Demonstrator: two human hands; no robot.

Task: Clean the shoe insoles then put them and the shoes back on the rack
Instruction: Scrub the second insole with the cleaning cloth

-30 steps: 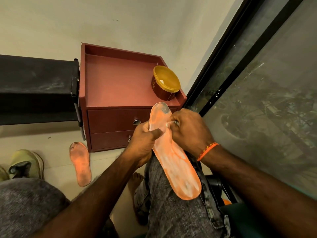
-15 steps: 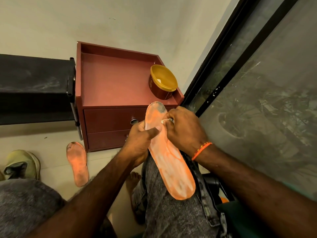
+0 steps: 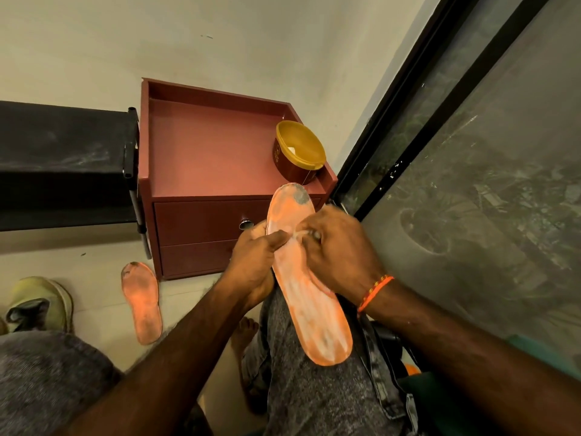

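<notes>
Fingers (image 3: pixel 309 236) of the right hand (image 3: pixel 336 250) pinch a small pale wad, too blurred to identify, against the orange insole (image 3: pixel 306 287). The left hand (image 3: pixel 254 262) grips that insole's edge, thumb pressed on top. It lies lengthwise on the person's grey-trousered knee (image 3: pixel 314 388), toe toward 12 o'clock. At 12 o'clock a yellow tub (image 3: pixel 298 152) stands on the red cabinet (image 3: pixel 213 165). At 9 o'clock a second insole (image 3: pixel 141 306) lies flat on the floor (image 3: pixel 94 262), just beside the cabinet. Farther toward 9 o'clock, a pale green shoe (image 3: pixel 41 303) sits below the black rack (image 3: pixel 63 162).
</notes>
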